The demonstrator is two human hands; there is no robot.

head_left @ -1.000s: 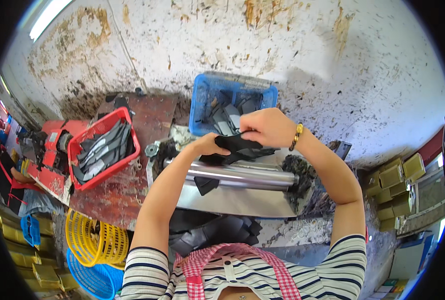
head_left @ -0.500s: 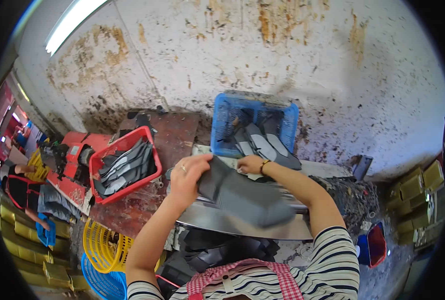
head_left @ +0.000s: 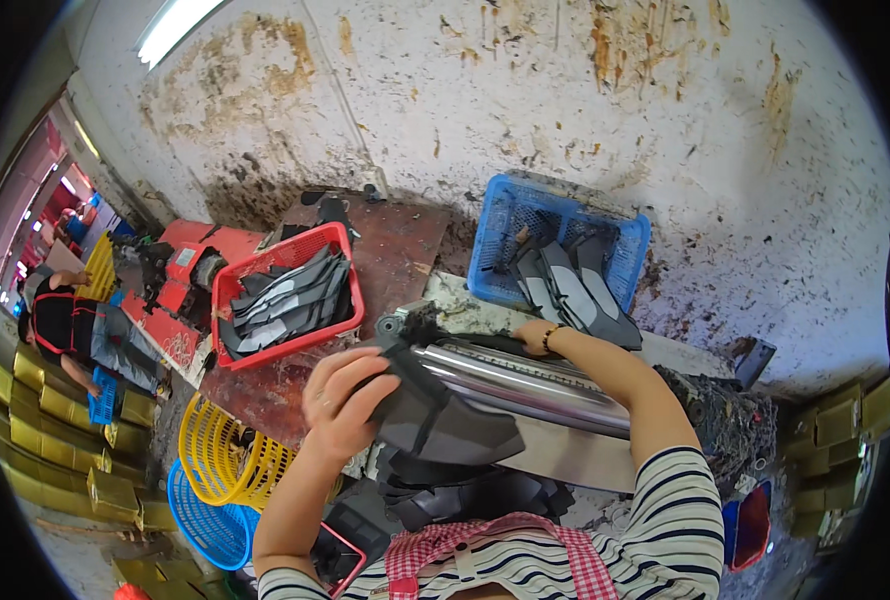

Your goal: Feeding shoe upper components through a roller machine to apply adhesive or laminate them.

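Observation:
My left hand (head_left: 343,402) is closed on a stack of dark grey, flat foam-like pieces (head_left: 455,425), which hangs in front of the machine's near side. The shiny metal roller (head_left: 525,378) of the machine lies across the middle. Reaching over it, my right hand (head_left: 533,338) has its fingers curled at a dark edge behind the roller; what they grip is hidden. More dark pieces (head_left: 475,492) lie heaped below the roller, close to my body.
A red basket (head_left: 353,315) of grey pieces stands on the red-brown table (head_left: 405,240) at left. Behind the roller, a blue basket (head_left: 485,225) holds grey pieces with light patches. Yellow (head_left: 200,450) and blue baskets (head_left: 190,510) stand lower left. A person (head_left: 60,320) works far left.
The view has shifted, so the scene sits farther right. The grey pieces in my left hand have swung down toward me, uncovering the roller. My right hand stays behind the machine.

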